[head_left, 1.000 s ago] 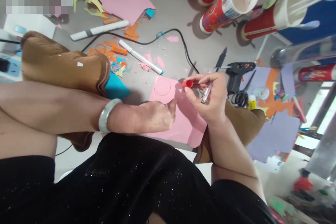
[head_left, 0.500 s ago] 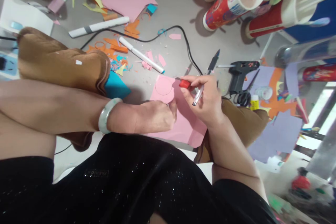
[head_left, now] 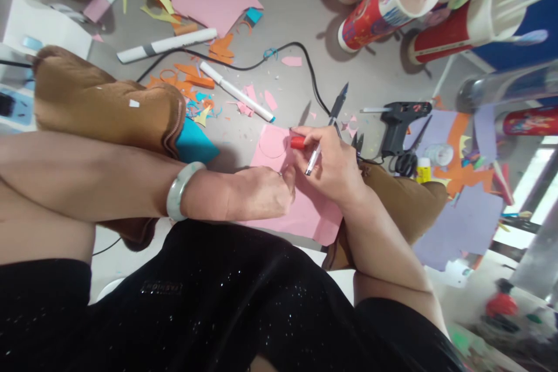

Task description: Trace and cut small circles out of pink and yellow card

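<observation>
my right hand (head_left: 333,165) has a little red cap (head_left: 298,143) pinched between thumb and fingers, pen (head_left: 314,157) slanted through the same grip. left hand (head_left: 261,193) is curled over the pink paper (head_left: 309,212), fingertips hidden, so can't tell if it's gripping anything. thin drawn circle (head_left: 273,141) just beyond it, glue gun (head_left: 399,119) right of my right hand on the worktop (head_left: 375,78).
</observation>
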The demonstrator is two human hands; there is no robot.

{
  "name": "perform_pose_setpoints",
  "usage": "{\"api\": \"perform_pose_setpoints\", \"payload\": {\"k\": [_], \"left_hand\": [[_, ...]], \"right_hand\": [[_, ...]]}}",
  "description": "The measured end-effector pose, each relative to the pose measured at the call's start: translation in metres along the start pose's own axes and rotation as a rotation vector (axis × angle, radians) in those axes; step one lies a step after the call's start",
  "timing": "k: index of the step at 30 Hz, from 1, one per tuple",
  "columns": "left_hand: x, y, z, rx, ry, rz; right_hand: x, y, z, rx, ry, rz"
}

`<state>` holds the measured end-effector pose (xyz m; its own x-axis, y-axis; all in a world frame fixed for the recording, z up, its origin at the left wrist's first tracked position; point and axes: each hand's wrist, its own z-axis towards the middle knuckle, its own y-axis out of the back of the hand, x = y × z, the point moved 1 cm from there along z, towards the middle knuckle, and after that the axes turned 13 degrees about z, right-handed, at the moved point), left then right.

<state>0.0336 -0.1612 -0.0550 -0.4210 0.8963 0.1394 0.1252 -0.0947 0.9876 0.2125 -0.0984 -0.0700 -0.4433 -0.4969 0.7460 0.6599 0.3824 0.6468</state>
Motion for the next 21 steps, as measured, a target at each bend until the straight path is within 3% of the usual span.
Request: {"api": "perform_pose_setpoints", "payload": {"k": [12,21], "left_hand": [[0.002,0.002,0.002,0.07,-0.03,-0.02],[0.003,0.002,0.004,0.138,0.017,-0.131]], "right_hand": [[0.001,0.01,-0.002,-0.122,-0.034,0.057],[-0.006,0.011,-0.006,-0.115,0.012,0.064]]}}
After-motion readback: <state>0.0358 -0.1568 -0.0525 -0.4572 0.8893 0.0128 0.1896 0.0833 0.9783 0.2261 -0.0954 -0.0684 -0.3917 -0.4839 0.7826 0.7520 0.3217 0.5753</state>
